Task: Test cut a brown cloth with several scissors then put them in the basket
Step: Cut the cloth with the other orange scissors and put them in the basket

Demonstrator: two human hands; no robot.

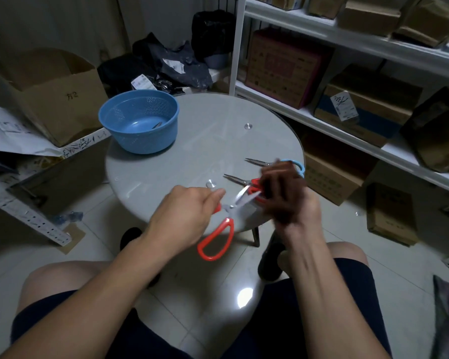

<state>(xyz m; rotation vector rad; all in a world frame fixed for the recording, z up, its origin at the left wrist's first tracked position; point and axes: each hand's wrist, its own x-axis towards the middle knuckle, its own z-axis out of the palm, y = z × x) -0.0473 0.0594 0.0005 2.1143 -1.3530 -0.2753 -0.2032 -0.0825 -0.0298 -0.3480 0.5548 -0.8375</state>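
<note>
Round glass-topped table [192, 141] bearing a blue perforated basket [139, 120] at its far left, a metal tip showing inside. Left hand [184, 216] grips the red-handled scissors [223, 224], blades parted toward the brown cloth [280, 187], bunched in the closed right hand [296, 211]. Behind the cloth, on the table: blue-handled scissors [275, 163] and another red-handled pair [241, 180], both partly hidden.

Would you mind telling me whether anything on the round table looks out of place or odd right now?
Nothing stands out. The blue basket sits upright, two scissors lie flat on the table, and the left hand works red-handled scissors normally.
</note>
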